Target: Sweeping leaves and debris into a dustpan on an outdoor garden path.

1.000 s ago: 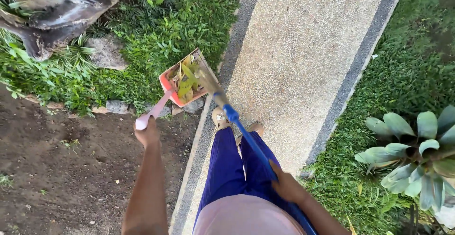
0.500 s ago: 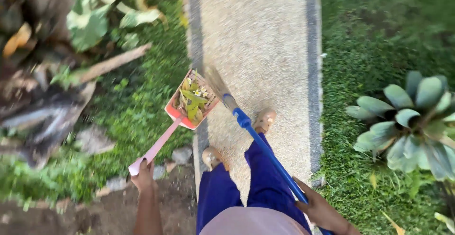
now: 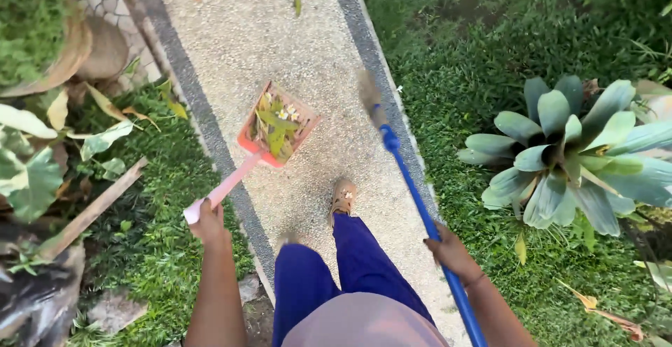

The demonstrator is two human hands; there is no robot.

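dustpan: orange-pink scoop held above the pebble path, mouth tilted up, full of green and yellow leaves plus a few small white flowers
dustpan handle: long pale pink shaft, runs from scoop down-left to the left hand
left hand: grip closed around the very end of the handle
handling, dustpan: judged light and stiff plastic; load is loose and light, would likely spill if the mouth tips down. End hold gives a long lever, a hold nearer the scoop would be steadier
broom: blue pole, bristle head blurred near the path's dark right border
right hand: grip closed around the pole, well back from the head
handling, broom: judged light, rigid pole, soft bristles
feet: one sandal on the path, just below the scoop
surroundings: grass both sides; broad-leaf rosette plant right; wooden plank and large leaves left
packages/labels/signs: none visible
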